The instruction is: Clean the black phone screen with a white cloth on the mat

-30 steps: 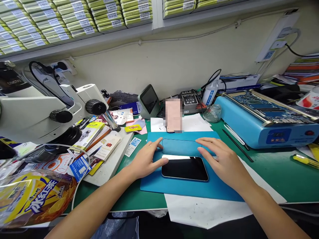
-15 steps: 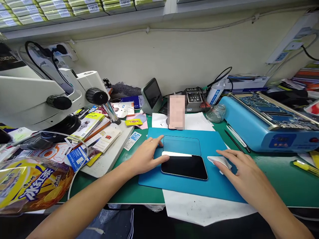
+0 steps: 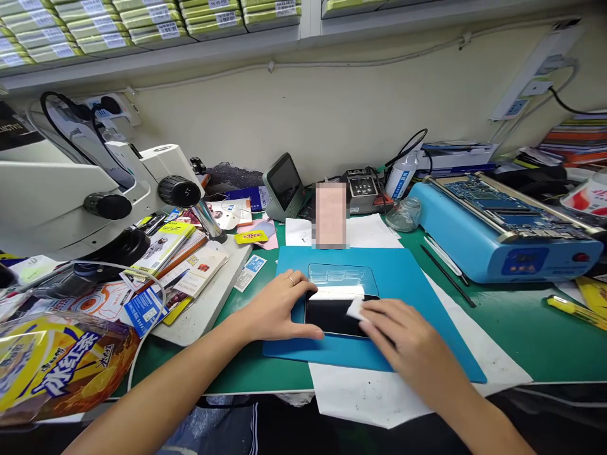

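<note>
A smartphone (image 3: 332, 316) with a dark screen lies flat on the blue mat (image 3: 408, 272). My left hand (image 3: 277, 309) spans its left end, thumb at the near edge and fingers by the far corner, steadying it. In my right hand (image 3: 401, 332) a folded white wipe (image 3: 355, 308) is pinched, pressed onto the right part of the screen. That hand hides the phone's right end. Just behind the phone lies a clear glass screen protector (image 3: 341, 276) with a thin dark border, catching light reflections.
A microscope (image 3: 52, 196), booklets and a drink bottle (image 3: 61, 366) crowd the left. Behind the mat stand a small display (image 3: 284, 183) and a glass jar (image 3: 404, 213). A blue machine (image 3: 507, 246) carrying circuit boards, tweezers (image 3: 446, 259) and a yellow cutter (image 3: 576, 311) are on the right.
My right hand has moved left with the wipe, from the mat onto the phone's screen. My left thumb has shifted down to the phone's near edge. The camera view has shifted slightly.
</note>
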`<act>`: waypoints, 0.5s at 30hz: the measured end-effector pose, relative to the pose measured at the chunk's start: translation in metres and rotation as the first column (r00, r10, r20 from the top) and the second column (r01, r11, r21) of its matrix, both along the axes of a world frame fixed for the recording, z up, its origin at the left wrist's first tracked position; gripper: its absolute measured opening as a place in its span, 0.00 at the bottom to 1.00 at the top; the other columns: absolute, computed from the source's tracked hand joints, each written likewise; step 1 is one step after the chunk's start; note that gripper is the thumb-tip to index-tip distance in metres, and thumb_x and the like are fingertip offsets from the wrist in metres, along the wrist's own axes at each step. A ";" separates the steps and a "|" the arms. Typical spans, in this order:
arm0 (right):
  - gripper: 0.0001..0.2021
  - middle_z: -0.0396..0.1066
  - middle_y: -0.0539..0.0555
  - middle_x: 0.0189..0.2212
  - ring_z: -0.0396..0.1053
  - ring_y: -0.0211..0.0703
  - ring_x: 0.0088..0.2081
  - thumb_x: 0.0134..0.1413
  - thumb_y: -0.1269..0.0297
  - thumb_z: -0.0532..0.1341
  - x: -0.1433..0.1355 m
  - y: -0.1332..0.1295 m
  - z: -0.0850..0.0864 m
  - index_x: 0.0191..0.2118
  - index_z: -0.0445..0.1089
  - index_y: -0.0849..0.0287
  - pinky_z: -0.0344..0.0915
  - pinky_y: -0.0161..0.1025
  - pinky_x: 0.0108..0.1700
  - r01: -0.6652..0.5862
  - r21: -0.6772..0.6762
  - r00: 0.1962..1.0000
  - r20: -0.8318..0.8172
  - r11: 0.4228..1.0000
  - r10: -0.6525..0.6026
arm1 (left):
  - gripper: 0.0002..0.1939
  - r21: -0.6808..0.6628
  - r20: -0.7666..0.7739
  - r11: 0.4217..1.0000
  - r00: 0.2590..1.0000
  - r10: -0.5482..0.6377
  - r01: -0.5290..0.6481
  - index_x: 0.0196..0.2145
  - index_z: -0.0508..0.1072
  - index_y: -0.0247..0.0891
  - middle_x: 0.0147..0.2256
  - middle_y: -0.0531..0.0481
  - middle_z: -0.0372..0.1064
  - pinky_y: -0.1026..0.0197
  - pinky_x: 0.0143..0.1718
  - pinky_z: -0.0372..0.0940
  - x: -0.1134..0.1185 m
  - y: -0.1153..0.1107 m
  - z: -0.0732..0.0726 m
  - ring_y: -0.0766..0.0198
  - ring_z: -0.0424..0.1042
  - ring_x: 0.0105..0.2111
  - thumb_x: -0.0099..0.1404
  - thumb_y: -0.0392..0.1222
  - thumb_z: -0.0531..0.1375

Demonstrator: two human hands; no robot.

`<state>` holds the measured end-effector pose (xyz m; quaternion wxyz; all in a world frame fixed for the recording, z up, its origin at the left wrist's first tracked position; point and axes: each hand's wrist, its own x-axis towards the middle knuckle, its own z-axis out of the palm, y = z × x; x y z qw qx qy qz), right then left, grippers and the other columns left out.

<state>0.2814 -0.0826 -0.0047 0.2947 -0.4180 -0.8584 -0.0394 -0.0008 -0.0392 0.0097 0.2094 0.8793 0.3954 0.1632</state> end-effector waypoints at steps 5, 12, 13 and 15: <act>0.21 0.75 0.59 0.57 0.71 0.54 0.59 0.69 0.56 0.56 -0.006 -0.020 -0.013 0.59 0.71 0.63 0.71 0.49 0.55 -0.085 0.102 0.982 0.179 0.991 0.066 | 0.41 0.032 0.007 0.998 0.999 -0.051 0.051 0.57 0.68 0.37 0.50 0.41 0.67 0.48 0.52 0.65 -0.003 0.002 -0.005 0.50 0.67 0.48 0.56 0.67 0.68; 0.38 0.56 0.65 0.68 0.60 0.61 0.67 0.67 0.44 0.53 -0.001 -0.014 -0.020 0.71 0.52 0.68 0.67 0.58 0.61 0.040 -0.043 0.942 0.336 0.998 -0.024 | 0.37 0.036 0.010 0.998 0.999 -0.046 0.045 0.54 0.69 0.38 0.49 0.42 0.67 0.50 0.50 0.66 -0.001 0.002 -0.003 0.50 0.69 0.48 0.56 0.65 0.70; 0.39 0.54 0.66 0.69 0.58 0.62 0.67 0.67 0.42 0.53 -0.011 -0.013 -0.018 0.71 0.53 0.69 0.66 0.58 0.62 0.045 -0.082 0.940 0.340 0.996 -0.015 | 0.37 0.037 0.017 0.998 0.999 -0.046 0.046 0.54 0.69 0.38 0.48 0.42 0.67 0.50 0.50 0.66 -0.001 0.002 -0.003 0.50 0.68 0.48 0.56 0.65 0.69; 0.41 0.52 0.67 0.69 0.55 0.63 0.68 0.66 0.40 0.52 -0.038 -0.013 -0.012 0.70 0.54 0.71 0.66 0.57 0.63 0.018 -0.167 0.941 0.336 0.986 0.040 | 0.39 0.035 0.040 0.998 0.998 -0.051 0.050 0.54 0.69 0.37 0.48 0.41 0.68 0.50 0.50 0.66 -0.002 0.002 -0.005 0.50 0.68 0.47 0.56 0.67 0.68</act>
